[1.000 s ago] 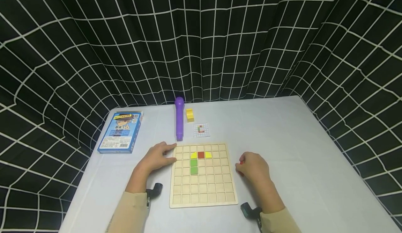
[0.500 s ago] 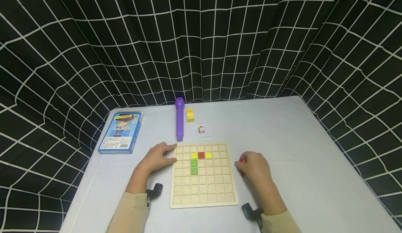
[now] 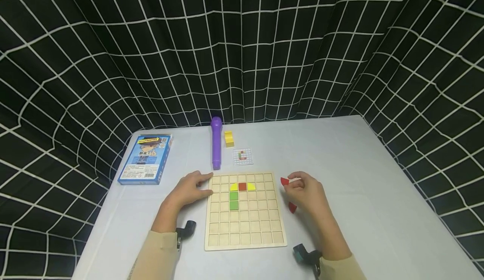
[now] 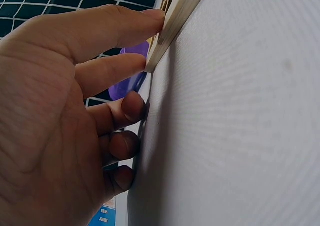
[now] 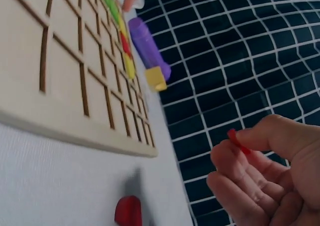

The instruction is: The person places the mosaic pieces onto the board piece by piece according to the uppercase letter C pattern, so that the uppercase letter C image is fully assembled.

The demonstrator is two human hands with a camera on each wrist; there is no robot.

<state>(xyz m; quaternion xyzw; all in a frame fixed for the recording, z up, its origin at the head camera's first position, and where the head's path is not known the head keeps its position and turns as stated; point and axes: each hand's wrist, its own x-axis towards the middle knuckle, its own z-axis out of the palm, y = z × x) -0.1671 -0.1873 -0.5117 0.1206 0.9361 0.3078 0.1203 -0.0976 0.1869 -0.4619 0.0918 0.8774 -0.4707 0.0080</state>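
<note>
The wooden grid board (image 3: 255,226) lies flat on the table. Set in it are a red square (image 3: 242,187) between two yellow rounded pieces (image 3: 251,187) and two green squares (image 3: 233,200) below the left one. My left hand (image 3: 188,189) touches the board's left edge with outstretched thumb and index finger; its other fingers bend loosely in the left wrist view. Right of the board, my right hand (image 3: 307,192) pinches a red quarter-round piece (image 3: 284,181) between thumb and fingers, raised off the table. A second red piece (image 5: 128,212) lies on the cloth below that hand.
Behind the board lie a small pattern card (image 3: 242,156), a yellow block (image 3: 228,139) and a purple microphone-shaped tube (image 3: 216,143). A blue box (image 3: 145,159) is at the table's left. Black gridded curtain (image 3: 242,53) encloses the back and sides.
My right hand has risen with one red piece pinched in it, slightly away from the table. The other red piece is now uncovered below. My left hand has stayed put.
</note>
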